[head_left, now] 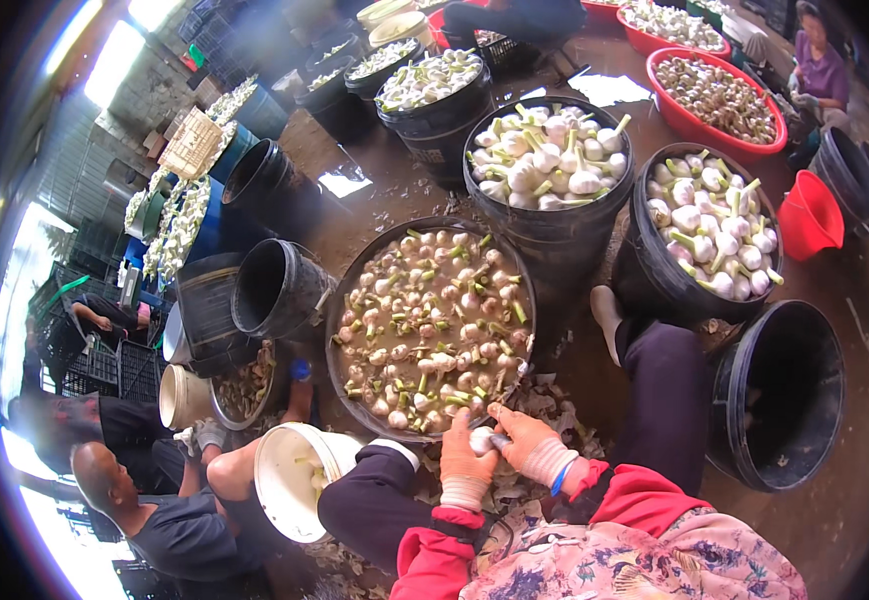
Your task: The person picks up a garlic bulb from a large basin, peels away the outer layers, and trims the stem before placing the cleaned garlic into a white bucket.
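Observation:
Both my hands wear orange gloves with pale knitted cuffs and meet above my lap, at the near rim of a wide dark tub (332, 345). My left hand (465, 458) is closed around a white garlic bulb (481, 440). Against the bulb's right side my right hand (531, 442) is closed, its thumb and fingers toward it. A small greyish thing shows between that hand and the bulb, too small to name. Many garlic bulbs (434, 310) with cut green stems lie in murky brown water in the tub. Dry peelings (544, 412) are heaped below my hands.
Black buckets (554, 225) of peeled garlic stand beyond the tub, with an empty black bucket (784, 395) at right. A white bucket (289, 485) is by my left knee. A co-worker (179, 530) sits at left; another person (822, 65) sits far right, near a red basin (754, 145).

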